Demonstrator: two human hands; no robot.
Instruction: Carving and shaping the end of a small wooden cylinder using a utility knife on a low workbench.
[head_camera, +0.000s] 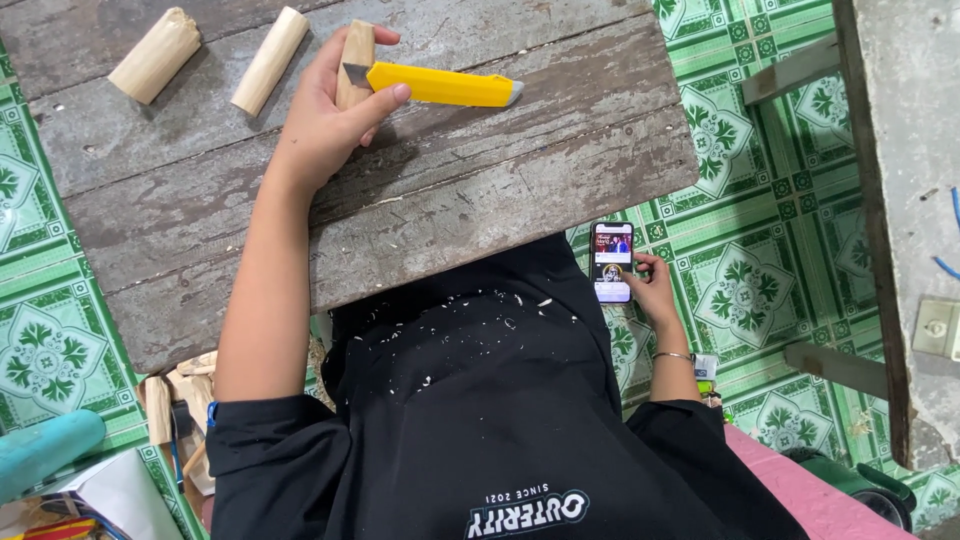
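Observation:
My left hand (325, 125) is on the weathered wooden table (480, 210), its fingers wrapped around a short pale wooden piece (356, 50). The thumb presses a yellow utility knife (445, 86) against that same piece, with the blade tip touching the wood. My right hand (655, 292) is off the table's right edge, above the green tiled floor, and holds a smartphone (612, 262) with its screen lit. White wood shavings lie on my black shirt (480, 400).
Two more cut wooden pieces (155, 55) (270, 60) lie at the table's far left. Several wood offcuts (175, 400) and a teal object (45, 450) sit on the floor at lower left. A grey wooden structure (900, 200) stands at the right, with a pink surface (800, 490) below it.

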